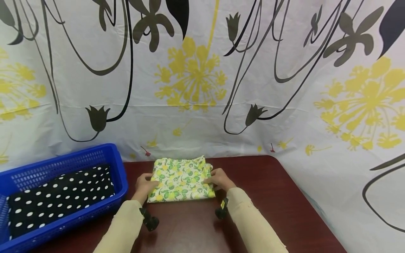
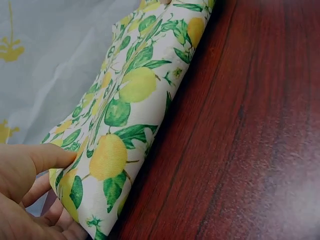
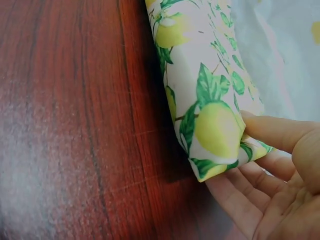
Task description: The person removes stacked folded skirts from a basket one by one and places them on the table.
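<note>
A folded cloth (image 1: 181, 179) with a lemon-and-leaf print lies near the table's back edge, its near fold facing me. On its left side, my left hand (image 1: 144, 187) pinches the edge, thumb on top and fingers beneath. My right hand (image 1: 222, 180) grips the opposite side the same way. In the left wrist view the thumb (image 2: 52, 157) presses onto the printed fabric (image 2: 135, 100). From the right wrist, the fingers (image 3: 240, 200) show under the cloth's corner (image 3: 217, 132). Some fabric bunches up at the far right corner.
A blue plastic basket (image 1: 121, 175) stands at the left, holding a black cloth with white dots (image 1: 60, 200). The dark red wooden table (image 1: 269, 196) has a rounded back right corner. Behind it hangs a white sheet (image 1: 196, 137) with flower prints.
</note>
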The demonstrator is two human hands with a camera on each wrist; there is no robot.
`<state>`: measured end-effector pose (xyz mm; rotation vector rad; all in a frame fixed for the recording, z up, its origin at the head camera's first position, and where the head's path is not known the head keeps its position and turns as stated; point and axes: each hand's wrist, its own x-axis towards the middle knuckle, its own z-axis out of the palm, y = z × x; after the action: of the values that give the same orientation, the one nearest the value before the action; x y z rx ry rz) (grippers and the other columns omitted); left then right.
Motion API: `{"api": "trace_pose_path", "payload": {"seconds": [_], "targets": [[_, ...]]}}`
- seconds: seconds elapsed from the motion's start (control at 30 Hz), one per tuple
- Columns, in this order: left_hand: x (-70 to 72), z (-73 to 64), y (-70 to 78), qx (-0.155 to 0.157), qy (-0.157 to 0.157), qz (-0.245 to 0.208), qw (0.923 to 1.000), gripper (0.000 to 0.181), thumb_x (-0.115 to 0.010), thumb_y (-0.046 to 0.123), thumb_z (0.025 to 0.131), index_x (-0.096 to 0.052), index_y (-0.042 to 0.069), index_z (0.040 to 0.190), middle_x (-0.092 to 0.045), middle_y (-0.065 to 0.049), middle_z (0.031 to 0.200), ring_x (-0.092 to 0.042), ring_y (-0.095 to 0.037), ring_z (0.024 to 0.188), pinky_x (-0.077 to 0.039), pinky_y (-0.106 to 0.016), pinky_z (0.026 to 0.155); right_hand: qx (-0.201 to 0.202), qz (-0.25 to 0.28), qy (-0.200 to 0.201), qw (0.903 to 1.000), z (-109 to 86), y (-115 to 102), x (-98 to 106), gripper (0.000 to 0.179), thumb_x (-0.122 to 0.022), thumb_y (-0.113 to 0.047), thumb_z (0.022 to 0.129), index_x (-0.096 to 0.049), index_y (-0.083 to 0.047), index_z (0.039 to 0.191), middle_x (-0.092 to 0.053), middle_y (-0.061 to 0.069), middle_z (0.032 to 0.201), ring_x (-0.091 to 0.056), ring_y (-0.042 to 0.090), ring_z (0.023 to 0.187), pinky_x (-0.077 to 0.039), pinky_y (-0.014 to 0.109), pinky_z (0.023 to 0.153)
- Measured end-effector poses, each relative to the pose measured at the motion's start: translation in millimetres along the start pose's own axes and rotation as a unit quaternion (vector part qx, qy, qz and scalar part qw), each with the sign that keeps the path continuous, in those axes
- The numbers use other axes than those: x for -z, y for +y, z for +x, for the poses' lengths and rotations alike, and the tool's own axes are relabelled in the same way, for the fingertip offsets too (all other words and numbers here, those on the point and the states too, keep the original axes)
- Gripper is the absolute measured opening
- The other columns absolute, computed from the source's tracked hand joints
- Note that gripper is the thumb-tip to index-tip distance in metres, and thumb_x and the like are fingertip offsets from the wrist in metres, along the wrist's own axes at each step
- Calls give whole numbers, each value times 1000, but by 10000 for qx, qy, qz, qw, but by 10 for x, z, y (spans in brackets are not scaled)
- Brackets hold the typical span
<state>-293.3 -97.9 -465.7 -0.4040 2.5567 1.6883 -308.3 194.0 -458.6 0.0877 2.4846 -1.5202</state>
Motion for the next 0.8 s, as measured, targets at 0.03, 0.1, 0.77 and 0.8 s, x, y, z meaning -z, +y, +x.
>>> {"api": "trace_pose_path", "payload": {"seconds": [0.03,0.1,0.77,0.8], "targets": [[1,-7,-1,6,-3,-15,10000,48,-63,7,78,-48,-7,122,-44,-29,123,-44,-40,107,-38,-49,88,7,-7,-6,10000,-13,-4,8,52,-72,-8,78,-25,-16,58,-45,5,53,-52,18,50,-48,33,48],[5,-29,-2,25,18,-99,9999,47,-63,7,79,-49,-7,122,-47,-29,120,-47,-38,103,-41,-47,84,11,-65,10,10000,-42,-17,27,42,-72,-8,77,-37,-13,56,-54,10,57,-55,20,53,-51,36,51],[127,-214,-84,25,-93,-533,9985,42,-61,3,78,-53,-8,118,-57,-27,104,-56,-32,88,-47,-33,65,9,-280,-119,9995,-263,-62,139,49,-71,-9,80,-51,12,119,-63,15,90,-63,26,76,-53,41,62],[133,-226,-89,-11,-116,-555,9984,42,-61,1,77,-54,-8,117,-58,-27,102,-57,-31,87,-47,-32,64,21,-268,-156,9995,-272,-55,145,49,-70,-9,80,-51,12,120,-63,15,89,-63,26,76,-54,41,62]]}}
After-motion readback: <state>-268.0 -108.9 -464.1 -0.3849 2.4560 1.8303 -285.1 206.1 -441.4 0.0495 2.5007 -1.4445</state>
